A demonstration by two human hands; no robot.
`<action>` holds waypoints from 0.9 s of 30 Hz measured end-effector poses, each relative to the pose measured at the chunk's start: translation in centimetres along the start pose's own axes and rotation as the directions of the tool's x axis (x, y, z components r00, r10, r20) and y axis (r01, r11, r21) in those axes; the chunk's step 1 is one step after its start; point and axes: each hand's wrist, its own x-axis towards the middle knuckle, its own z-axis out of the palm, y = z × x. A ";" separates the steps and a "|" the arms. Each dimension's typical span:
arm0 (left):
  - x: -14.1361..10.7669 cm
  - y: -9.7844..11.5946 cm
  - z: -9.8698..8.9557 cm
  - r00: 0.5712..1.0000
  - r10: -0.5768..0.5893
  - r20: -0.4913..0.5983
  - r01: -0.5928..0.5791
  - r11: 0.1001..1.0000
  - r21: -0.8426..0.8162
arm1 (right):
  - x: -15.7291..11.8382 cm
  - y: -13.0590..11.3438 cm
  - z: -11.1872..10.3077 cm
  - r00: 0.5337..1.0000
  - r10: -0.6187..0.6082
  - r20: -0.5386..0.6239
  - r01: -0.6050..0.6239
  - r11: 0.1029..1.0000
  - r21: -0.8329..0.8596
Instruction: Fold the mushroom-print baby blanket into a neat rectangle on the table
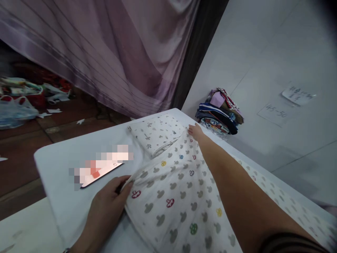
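Observation:
A white cloth with grey, red, yellow, blue and green mushroom prints (181, 191) lies spread over the near part of a white table (59, 175). My left hand (112, 195) is closed, thumb and fingers pinching the cloth's left edge. Stretched far forward, my right hand (195, 131) has its fingers closed on the far corner of the same cloth. The fabric is drawn between both hands, with creases running toward the right one. Just beyond lies a folded white cloth with small plant prints (149, 130), partly covered by the mushroom cloth.
A lit phone (105, 175), partly blurred out, rests left on the table. Folded clothes (218, 112) are piled against the white wall (263, 63), which bears handwritten notes (276, 112). A purple curtain (126, 52) hangs behind. Plastic bags (17, 112) lie on the floor at left.

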 end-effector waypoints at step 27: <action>0.5 -0.1 1.3 0.968 0.241 -0.066 -0.239 0.970 0.049 | -40.6 5.7 -17.2 0.670 -0.101 0.735 0.692 0.444 -0.569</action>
